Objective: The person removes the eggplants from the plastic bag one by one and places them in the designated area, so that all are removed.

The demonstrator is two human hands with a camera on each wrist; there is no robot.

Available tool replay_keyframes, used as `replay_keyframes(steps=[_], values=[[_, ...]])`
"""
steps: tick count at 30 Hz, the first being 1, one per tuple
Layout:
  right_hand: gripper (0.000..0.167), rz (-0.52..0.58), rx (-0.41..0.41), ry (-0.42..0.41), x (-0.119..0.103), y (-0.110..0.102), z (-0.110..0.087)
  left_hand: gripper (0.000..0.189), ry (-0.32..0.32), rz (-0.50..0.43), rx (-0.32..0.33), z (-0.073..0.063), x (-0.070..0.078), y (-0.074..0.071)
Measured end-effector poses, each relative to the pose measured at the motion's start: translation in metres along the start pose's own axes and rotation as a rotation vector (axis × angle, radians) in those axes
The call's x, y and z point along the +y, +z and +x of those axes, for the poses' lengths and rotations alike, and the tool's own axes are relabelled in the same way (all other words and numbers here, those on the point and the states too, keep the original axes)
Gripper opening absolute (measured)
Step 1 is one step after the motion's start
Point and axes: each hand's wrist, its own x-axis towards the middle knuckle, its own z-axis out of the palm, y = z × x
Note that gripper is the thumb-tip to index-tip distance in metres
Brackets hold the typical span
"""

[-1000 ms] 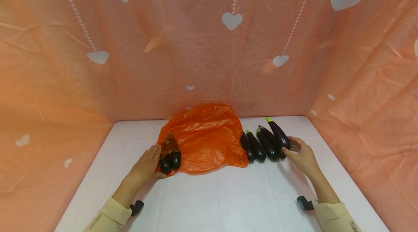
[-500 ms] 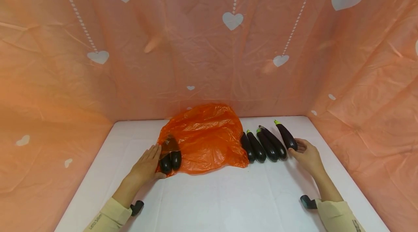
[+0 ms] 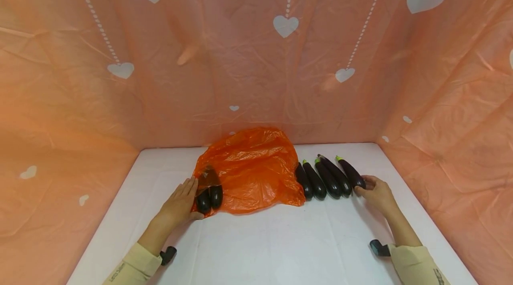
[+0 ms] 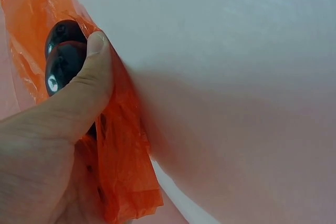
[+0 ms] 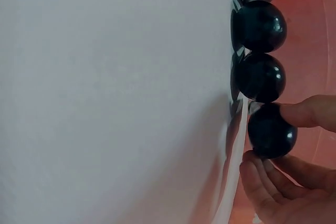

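Observation:
A purple-black eggplant (image 3: 351, 173) with a green stem lies slanted at the right end of a row. My right hand (image 3: 376, 192) holds its rounded lower end between thumb and fingers, also seen in the right wrist view. To its left lie several more eggplants (image 3: 329, 180), the leftmost overlapped by the orange plastic bag (image 3: 256, 173). Two eggplants (image 3: 203, 200) sit at the bag's left end, their bottoms showing. Against them rests my left hand (image 3: 178, 200), fingers straight; its thumb (image 4: 97, 61) lies along the bag's edge in the left wrist view.
The white table (image 3: 256, 249) stands inside orange sheeting (image 3: 248, 53) printed with white hearts. Black devices (image 3: 378, 248) are worn at both wrists, below the sleeves (image 3: 414, 262). The table's back edge runs just behind the bag.
My right hand has carried its eggplant rightward, away from the others, then lowered it beside the row's right end. The left hand and the bag have stayed in place.

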Motion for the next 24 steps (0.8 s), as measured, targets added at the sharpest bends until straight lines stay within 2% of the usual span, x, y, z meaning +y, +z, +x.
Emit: replay_keyframes(steps=[7, 17, 24], values=[[0.055, -0.006, -0.038, -0.003, -0.0002, 0.0012, 0.0005, 0.108, -0.019, -0.018, -0.012, 0.0006, -0.0002, 0.0012], [0.056, 0.001, -0.083, 0.016, 0.0016, 0.0035, -0.0006, 0.107, -0.015, -0.016, -0.009, 0.0003, 0.0004, 0.0001], [0.057, -0.011, -0.086, 0.021, 0.0017, 0.0062, -0.0007, 0.108, -0.017, -0.008, -0.009, 0.0002, 0.0006, -0.0009]])
